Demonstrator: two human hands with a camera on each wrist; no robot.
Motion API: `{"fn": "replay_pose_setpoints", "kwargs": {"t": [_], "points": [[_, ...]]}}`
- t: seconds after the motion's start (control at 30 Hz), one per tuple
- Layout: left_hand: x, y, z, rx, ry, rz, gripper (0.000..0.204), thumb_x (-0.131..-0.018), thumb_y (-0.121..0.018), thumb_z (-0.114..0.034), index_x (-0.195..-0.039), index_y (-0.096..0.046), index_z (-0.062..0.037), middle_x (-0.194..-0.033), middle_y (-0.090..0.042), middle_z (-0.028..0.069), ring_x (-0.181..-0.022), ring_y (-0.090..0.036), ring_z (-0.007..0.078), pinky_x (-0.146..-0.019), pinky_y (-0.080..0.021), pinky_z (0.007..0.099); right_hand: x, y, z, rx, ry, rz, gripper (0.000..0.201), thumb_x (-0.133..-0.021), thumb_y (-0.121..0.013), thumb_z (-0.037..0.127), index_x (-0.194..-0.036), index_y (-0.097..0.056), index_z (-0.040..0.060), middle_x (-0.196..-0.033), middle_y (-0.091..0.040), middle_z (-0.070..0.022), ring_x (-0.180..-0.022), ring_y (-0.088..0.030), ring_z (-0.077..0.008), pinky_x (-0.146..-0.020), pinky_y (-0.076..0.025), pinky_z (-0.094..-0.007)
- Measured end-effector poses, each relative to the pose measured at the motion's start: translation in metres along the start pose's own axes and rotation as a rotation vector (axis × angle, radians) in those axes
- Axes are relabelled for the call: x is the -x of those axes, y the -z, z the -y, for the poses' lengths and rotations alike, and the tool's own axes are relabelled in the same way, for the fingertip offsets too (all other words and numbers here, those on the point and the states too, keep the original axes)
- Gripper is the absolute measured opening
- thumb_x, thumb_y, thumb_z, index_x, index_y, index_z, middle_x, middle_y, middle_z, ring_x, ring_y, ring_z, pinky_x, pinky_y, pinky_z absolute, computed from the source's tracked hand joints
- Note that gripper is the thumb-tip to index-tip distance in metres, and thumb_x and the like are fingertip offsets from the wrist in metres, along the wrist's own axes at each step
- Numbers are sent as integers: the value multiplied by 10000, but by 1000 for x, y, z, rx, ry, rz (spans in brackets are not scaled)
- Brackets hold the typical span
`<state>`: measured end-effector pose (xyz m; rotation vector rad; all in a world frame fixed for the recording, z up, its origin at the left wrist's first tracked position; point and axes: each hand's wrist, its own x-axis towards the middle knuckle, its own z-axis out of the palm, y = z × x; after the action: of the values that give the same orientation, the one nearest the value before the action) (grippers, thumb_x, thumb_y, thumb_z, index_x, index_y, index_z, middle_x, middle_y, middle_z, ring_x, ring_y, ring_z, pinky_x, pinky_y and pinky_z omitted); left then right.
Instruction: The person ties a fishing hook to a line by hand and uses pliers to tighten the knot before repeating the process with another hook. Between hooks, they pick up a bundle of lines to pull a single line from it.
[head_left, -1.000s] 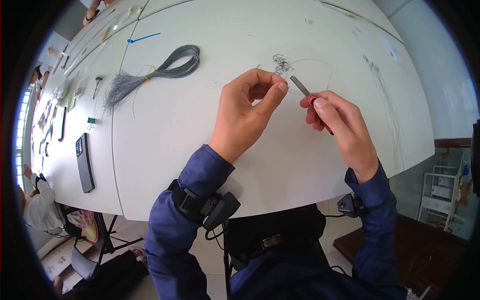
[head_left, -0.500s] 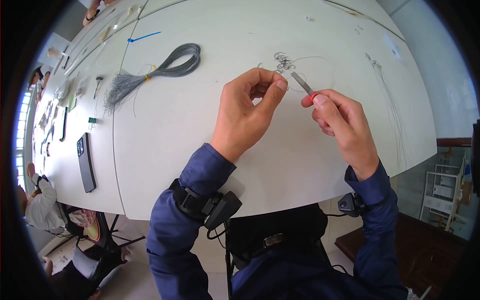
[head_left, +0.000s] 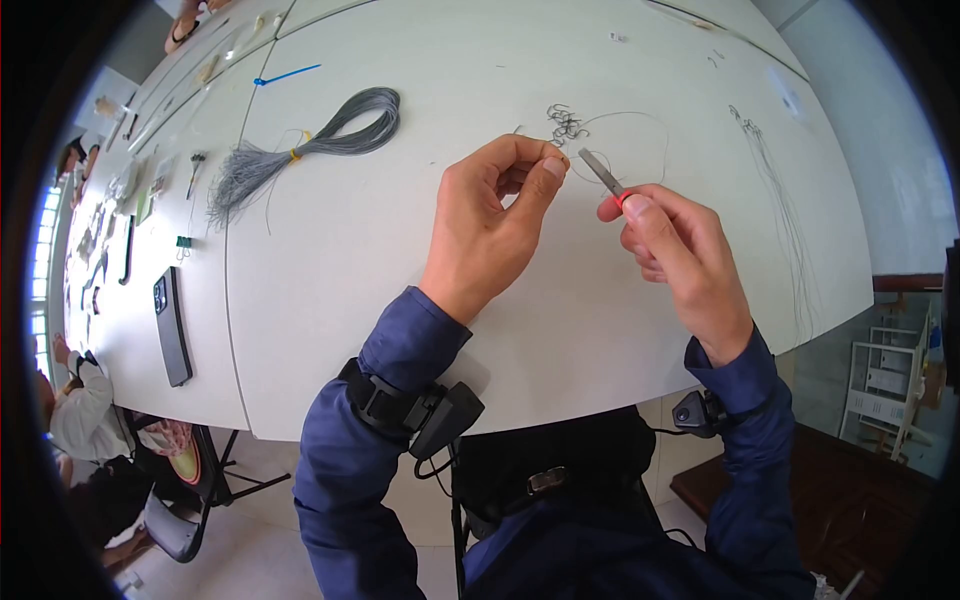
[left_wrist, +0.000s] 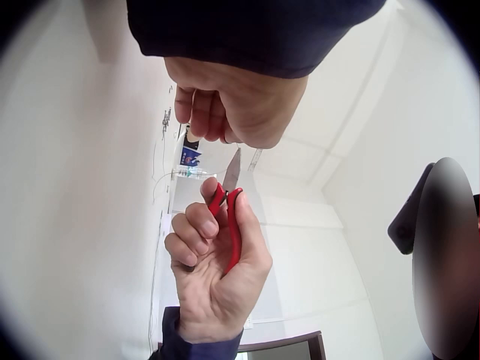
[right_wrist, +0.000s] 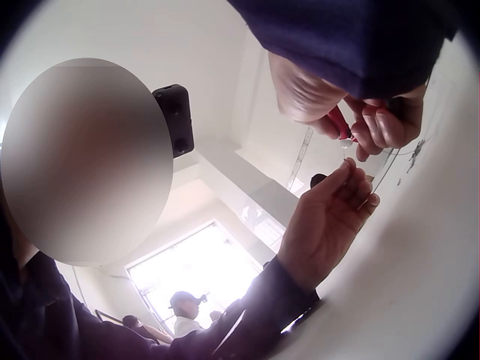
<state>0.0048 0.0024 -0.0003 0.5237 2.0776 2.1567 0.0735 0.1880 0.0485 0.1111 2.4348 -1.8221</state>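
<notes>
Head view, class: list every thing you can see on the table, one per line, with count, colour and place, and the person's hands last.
wire bundle: one, grey, far left of table
small hooks: a cluster, dark, beyond the hands
cable tie: one, blue, far left
phone: one, black, left edge
table: one, white
pliers: one, red-handled, in right hand
left hand: fingers pinched, on what cannot be told
right hand: grips pliers

from head height we look steeply down on the bench (head_left: 400, 250). our wrist views sit close above the bench, tilted up, each facing the opposite hand; all share the red pliers (left_wrist: 229, 225).
</notes>
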Motion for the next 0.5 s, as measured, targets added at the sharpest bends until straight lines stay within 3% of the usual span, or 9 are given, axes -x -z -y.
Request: {"fn": "replay_pose_setpoints", "kwargs": {"t": [0.27, 0.5], "points": [[0, -2, 2, 5, -34, -53, 193, -971, -628, -119, -991, -688, 63, -863, -705, 79, -827, -649, 134, -839, -523, 298, 2, -2, 1, 2, -7, 22, 361, -1014, -547, 306, -968, -689, -23, -666, -438, 36, -626, -378, -50, -572, -305, -235], [1, -1, 1, -51, -14, -18, 190, -997, -616, -125, -1003, -667, 58, -923, -673, 55, -867, -619, 121, -833, -515, 276, 2, -7, 0, -23, 22, 18, 380, -1013, -547, 331, -964, -686, -20, -661, -432, 37, -604, -363, -54, -564, -317, -234]]}}
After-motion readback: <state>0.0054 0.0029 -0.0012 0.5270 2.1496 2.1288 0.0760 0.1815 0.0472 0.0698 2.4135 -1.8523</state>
